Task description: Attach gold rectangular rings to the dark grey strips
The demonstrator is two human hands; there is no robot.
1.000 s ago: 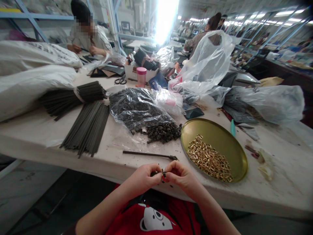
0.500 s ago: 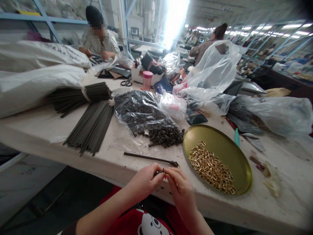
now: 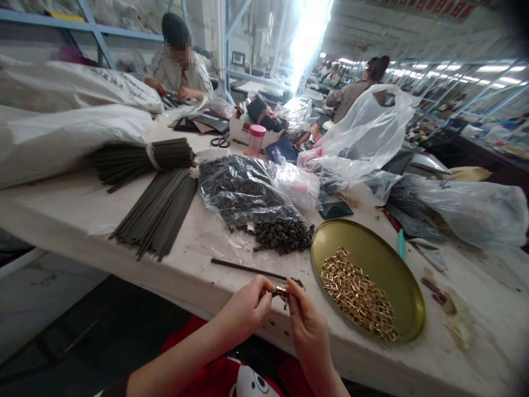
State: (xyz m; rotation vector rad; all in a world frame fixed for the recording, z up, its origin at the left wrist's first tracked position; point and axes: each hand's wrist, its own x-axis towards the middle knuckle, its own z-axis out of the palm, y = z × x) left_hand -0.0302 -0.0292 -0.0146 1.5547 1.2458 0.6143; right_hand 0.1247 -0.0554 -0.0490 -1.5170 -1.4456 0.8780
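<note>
1. Left hand [image 3: 248, 302]: narrow pinch, thumb and forefinger closed on a short dark strip with a gold buckle [image 3: 281, 290].
2. Right hand [image 3: 309, 321]: also narrow, fingertips on the right end of the same piece. A small dark bit hangs below it; too small to tell what.
3. Piece position: between both hands, just above the near edge of the table [image 3: 194, 281].
4. Just past the hands: one long dark strip [image 3: 248, 267] lying flat, its right end close to the right hand's fingertips.
5. Right of the hands: round gold tray [image 3: 378, 248], loose gold buckles [image 3: 356, 296] heaped toward its near left side.
6. Far side of the hands, left of the tray: heap of small dark loops [image 3: 285, 237], spilling out of a clear bag [image 3: 248, 190] that covers more of them.
7. Left: loose dark strips [image 3: 159, 212] fanned on the table; banded bundle [image 3: 173, 153] just beyond, beside white sacks [image 3: 70, 129].
8. Far middle: black scissors [image 3: 220, 141], pink-lidded jar [image 3: 255, 139], white box [image 3: 237, 132].
9. Right of the tray: teal tool [image 3: 401, 244], near the rim.
10. Far left: a seated co-worker [image 3: 177, 74], hands on dark material. Second person [image 3: 351, 95] far right.
</note>
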